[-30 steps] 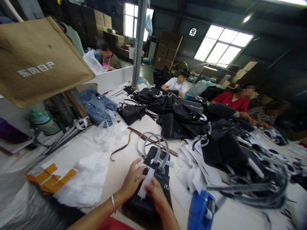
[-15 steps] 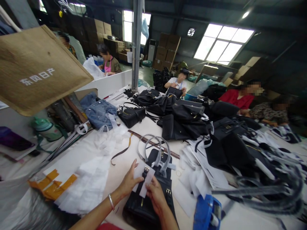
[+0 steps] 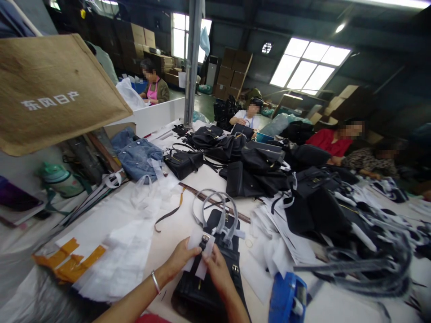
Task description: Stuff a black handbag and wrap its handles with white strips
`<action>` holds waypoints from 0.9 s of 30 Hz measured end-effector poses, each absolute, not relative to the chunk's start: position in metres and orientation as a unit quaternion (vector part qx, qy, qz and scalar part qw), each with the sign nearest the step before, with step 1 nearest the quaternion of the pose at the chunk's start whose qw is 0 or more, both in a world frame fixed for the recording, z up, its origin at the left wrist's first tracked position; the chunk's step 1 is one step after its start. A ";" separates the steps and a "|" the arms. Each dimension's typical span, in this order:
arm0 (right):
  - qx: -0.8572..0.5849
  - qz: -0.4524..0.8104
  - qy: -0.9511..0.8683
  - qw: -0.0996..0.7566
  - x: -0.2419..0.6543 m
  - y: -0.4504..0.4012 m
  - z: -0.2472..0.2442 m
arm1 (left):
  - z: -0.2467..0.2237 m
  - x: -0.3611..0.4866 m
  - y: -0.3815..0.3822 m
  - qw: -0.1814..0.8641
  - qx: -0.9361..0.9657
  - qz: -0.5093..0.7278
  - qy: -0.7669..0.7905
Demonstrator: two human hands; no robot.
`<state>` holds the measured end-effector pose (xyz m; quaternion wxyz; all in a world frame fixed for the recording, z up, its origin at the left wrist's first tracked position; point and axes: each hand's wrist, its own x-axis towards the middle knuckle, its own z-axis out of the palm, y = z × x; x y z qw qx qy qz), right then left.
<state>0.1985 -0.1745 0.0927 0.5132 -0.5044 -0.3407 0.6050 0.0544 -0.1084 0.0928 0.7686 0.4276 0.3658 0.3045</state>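
A black handbag (image 3: 188,294) lies in front of me, its looped handles (image 3: 232,220) covered in clear wrap. Over its front, a thin white sheet (image 3: 201,270) sits beneath a black strap with a gold buckle (image 3: 205,238). My left hand (image 3: 182,259) pinches the left side of this sheet beside the strap. On the opposite side, my right hand (image 3: 217,270) grips the sheet's right edge, thumb near the buckle. Both hands are closed, and their fingertips are partly hidden behind the sheet.
Loose white sheets (image 3: 117,255) are piled at left, with more paper (image 3: 274,249) at right. A blue tape dispenser (image 3: 283,298) stands near the front. Black bags (image 3: 256,179) crowd the table's far side. Several people sit beyond; a metal post (image 3: 191,67) rises behind.
My left fingers have drawn down from the sheet's upper left corner and curled in. The sheet's left side now looks narrower around the strap. My right hand has barely shifted.
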 end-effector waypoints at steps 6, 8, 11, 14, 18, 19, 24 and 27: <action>-0.587 0.496 -0.382 0.513 0.192 -0.177 0.077 | 0.086 0.057 -0.115 0.715 0.454 0.334 0.413; -0.587 0.489 -0.390 0.514 0.191 -0.178 0.074 | 0.086 0.056 -0.116 0.710 0.459 0.338 0.412; -0.576 0.496 -0.401 0.512 0.191 -0.177 0.071 | 0.092 0.056 -0.117 0.724 0.460 0.336 0.389; -0.568 0.499 -0.403 0.516 0.190 -0.176 0.067 | 0.099 0.056 -0.116 0.743 0.456 0.325 0.366; -0.596 0.459 -0.397 0.526 0.188 -0.179 0.060 | 0.102 0.058 -0.117 0.747 0.457 0.318 0.365; -0.611 0.444 -0.399 0.521 0.187 -0.181 0.058 | 0.102 0.059 -0.117 0.747 0.458 0.319 0.362; -0.653 0.386 -0.426 0.493 0.183 -0.191 0.058 | 0.099 0.060 -0.118 0.744 0.465 0.308 0.368; -0.654 0.381 -0.436 0.486 0.181 -0.192 0.062 | 0.101 0.061 -0.117 0.745 0.469 0.300 0.369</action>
